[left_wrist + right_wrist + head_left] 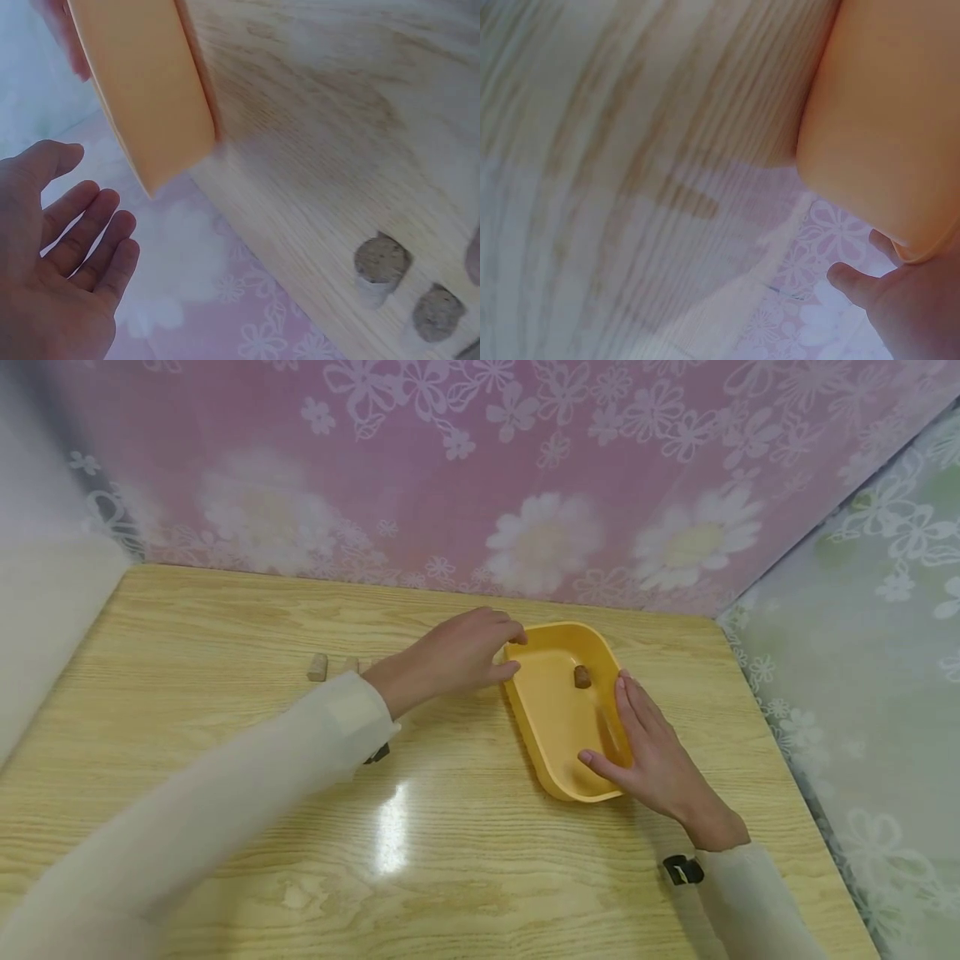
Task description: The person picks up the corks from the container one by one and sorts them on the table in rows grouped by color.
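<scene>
A yellow plastic bin stands on the table, with one brown cork inside near its right wall. My left hand is at the bin's upper left rim, thumb and fingers parted. Nothing lies in that hand in the left wrist view. My right hand holds the bin's right side, fingers along the outer wall and thumb reaching over the rim. More corks sit left of the bin, partly behind my left wrist. In the left wrist view, round cork ends show at lower right.
The wooden table meets a pink flowered wall covering at the back. A pale green flowered panel runs along the right edge, and a white surface borders the left. A black strap hangs at my right wrist.
</scene>
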{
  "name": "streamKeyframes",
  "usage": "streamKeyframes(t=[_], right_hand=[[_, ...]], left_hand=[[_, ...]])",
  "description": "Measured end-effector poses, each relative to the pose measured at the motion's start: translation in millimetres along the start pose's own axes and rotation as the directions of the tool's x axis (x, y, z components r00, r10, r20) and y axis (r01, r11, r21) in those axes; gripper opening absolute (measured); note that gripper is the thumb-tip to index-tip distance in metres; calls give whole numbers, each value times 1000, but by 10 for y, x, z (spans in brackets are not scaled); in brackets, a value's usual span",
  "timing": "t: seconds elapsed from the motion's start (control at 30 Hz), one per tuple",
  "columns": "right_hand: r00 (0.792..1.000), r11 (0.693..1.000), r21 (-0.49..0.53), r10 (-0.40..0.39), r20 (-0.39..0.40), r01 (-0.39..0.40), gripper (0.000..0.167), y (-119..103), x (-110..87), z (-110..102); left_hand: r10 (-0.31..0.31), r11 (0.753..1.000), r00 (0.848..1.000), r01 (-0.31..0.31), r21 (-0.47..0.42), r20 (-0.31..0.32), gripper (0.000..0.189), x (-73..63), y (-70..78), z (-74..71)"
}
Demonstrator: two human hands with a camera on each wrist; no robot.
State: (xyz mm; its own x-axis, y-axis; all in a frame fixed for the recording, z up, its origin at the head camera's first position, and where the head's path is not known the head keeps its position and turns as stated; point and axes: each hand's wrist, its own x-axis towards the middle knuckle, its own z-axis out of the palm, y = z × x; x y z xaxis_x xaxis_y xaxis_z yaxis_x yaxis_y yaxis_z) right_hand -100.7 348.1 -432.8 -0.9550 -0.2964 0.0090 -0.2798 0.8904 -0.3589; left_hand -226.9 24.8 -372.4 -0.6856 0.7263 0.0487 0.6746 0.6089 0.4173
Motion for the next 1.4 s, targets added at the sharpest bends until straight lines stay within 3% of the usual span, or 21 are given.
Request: streamKeyframes(t=[0.5,0.8,1.03,1.4], right_hand=[[1000,1000,2,2,2,-2,114,-46,24,-71],[1000,1000,-1,29,12,-29,114,-41,-9,-84],[1000,1000,17,9,-9,-9,113,-27,-8,-56],[1000,1000,23,21,8,-22,113,-50,22,-35]], left_hand=[[-12,1000,999,12,6,45,42,359,59,31],[35,999,997,-36,19,71,44,609,222,206],[32,998,998,-35,44,60,45,770,354,353],[-5,998,999,2,56,52,45,878,361,525]])
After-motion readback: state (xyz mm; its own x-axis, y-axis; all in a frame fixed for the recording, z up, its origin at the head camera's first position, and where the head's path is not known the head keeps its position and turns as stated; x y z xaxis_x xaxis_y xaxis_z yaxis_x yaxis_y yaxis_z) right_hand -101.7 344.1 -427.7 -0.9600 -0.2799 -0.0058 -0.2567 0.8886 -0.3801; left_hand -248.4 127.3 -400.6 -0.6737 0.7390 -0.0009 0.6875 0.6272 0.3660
